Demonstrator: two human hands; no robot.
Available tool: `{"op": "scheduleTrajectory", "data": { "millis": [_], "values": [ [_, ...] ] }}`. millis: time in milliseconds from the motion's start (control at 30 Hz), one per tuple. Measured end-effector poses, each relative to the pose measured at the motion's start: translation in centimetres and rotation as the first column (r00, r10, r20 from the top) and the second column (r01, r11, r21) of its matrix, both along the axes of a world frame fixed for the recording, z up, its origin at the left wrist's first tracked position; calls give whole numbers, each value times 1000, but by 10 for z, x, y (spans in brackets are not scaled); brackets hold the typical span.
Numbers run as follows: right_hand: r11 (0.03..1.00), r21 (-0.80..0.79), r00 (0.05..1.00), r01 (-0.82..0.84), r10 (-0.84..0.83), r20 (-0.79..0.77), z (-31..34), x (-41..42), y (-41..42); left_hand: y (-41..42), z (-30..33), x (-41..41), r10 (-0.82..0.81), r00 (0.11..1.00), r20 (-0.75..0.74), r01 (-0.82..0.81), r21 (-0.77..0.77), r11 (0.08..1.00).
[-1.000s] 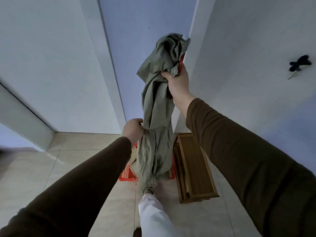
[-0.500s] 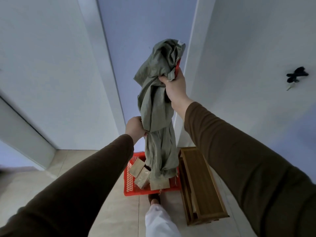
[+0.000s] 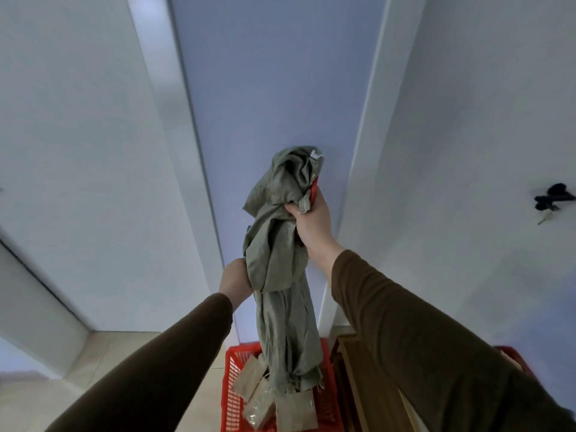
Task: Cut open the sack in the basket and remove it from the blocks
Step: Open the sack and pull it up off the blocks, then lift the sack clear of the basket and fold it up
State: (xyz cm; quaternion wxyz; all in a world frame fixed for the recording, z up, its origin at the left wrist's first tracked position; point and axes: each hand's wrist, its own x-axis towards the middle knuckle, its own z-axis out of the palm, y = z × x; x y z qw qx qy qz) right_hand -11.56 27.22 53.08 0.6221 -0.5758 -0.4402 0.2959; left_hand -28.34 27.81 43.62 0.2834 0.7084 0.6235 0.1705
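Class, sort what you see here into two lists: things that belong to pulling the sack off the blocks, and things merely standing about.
Belongs to the job:
sack, held up by both hands
left hand
right hand
red basket
blocks in the basket

Just about:
wooden rack beside the basket
black item on the wall
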Motion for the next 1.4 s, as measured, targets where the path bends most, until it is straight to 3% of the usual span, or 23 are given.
{"op": "scheduleTrajectory", "data": {
  "millis": [200,267,333,367,400,467,500,567,667,700,767,800,833,867,900,933,967,1033,1100,1133,1267,1333,1400],
  "values": [
    [1000,24,999,1,-1,35,0,8,33,35,6,12,105,987,119,-106,-2,994],
    [999,53,998,4,-8,70,0,9,38,47,27,16,158,932,325,-175,22,984],
    [996,90,997,12,-19,75,4,10,40,69,66,20,173,780,602,-235,25,972],
    [993,112,998,20,-26,51,7,10,41,82,86,20,139,751,645,-219,45,975],
    [990,139,999,35,-38,21,11,10,41,93,104,18,83,786,613,-176,94,980],
    [980,185,997,77,-76,-17,20,9,43,106,124,11,-19,959,283,-37,190,981],
    [979,187,996,84,-81,-25,24,8,43,105,123,7,-60,995,75,44,196,980],
    [988,146,999,47,-48,0,27,6,42,93,106,-3,-181,975,-132,189,45,981],
    [999,30,996,-36,34,77,21,3,33,63,73,-23,-378,901,-212,294,-341,893],
    [999,3,996,-52,52,78,18,1,28,56,66,-30,-380,902,-205,285,-379,880],
    [997,-29,995,-70,72,67,14,-2,17,48,70,-41,-293,935,-199,245,-231,941],
    [995,-46,994,-90,92,58,14,-4,11,43,76,-45,-200,973,-116,191,-83,978],
    [990,-68,991,-127,130,39,15,-7,4,36,86,-47,-99,990,105,97,22,995],
    [980,-91,983,-179,181,13,17,-10,-2,27,98,-48,-48,920,389,27,60,998],
    [965,-113,971,-237,237,-13,20,-13,-10,16,111,-48,-72,796,601,40,66,997],
    [946,-133,956,-295,293,-34,24,-16,-18,5,125,-48,-122,691,712,104,68,992],
    [925,-154,938,-347,344,-51,28,-19,-27,-7,136,-47,-179,645,742,191,70,979],
    [883,-161,897,-442,437,-68,40,-22,-43,-26,147,-45,-279,682,676,282,109,953],
    [895,-107,902,-433,428,-62,52,-24,-57,-40,153,-47,-244,792,559,189,155,970],
    [930,-52,931,-364,360,-65,57,-24,-63,-46,156,-49,-217,806,551,151,162,975],
    [995,92,993,-36,46,-109,78,-20,-80,-71,167,-49,-218,663,716,171,139,976],
    [998,59,1000,20,-20,-3,87,-18,-85,-73,173,-44,-231,639,733,136,188,973],
    [999,23,999,-43,44,-16,99,-17,-89,-74,178,-36,-338,634,695,280,201,939]
  ]
}}
